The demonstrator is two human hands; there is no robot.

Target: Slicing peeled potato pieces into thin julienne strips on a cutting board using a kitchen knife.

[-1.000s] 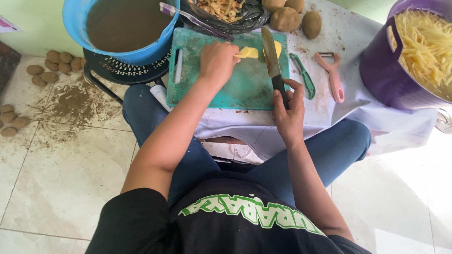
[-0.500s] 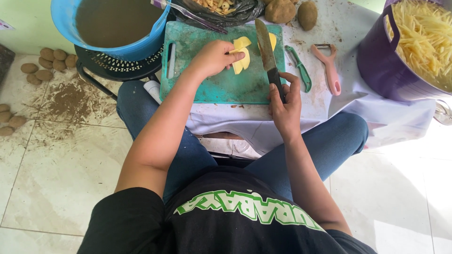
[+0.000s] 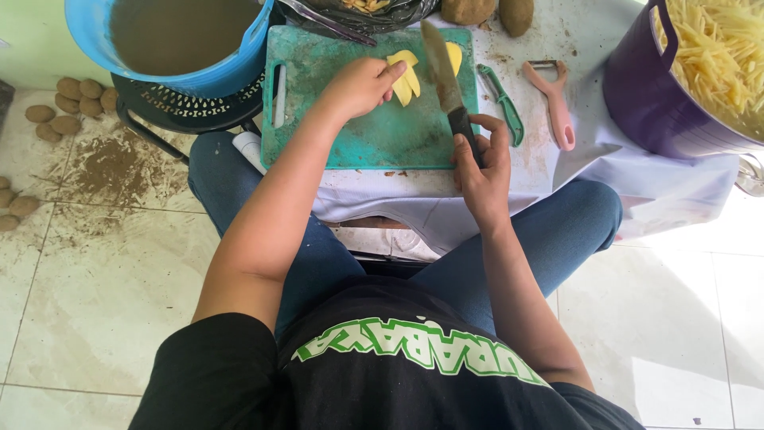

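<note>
Yellow peeled potato slices [image 3: 407, 76] now fanned on the scuffed green plastic cutting board [image 3: 374, 131], pinned under left hand [image 3: 360, 85], right hand [image 3: 480, 163] gripping long steel knife [image 3: 442, 68] freshly lifted: slicing underway.

This was a makeshift home food-prep spot on a tiled floor [image 3: 103, 263]. A green cutting board [image 3: 374, 131] lay at twelve o'clock, a purple tub of potato strips [image 3: 700, 72] at two, unpeeled potatoes [image 3: 68, 103] at ten.
</note>
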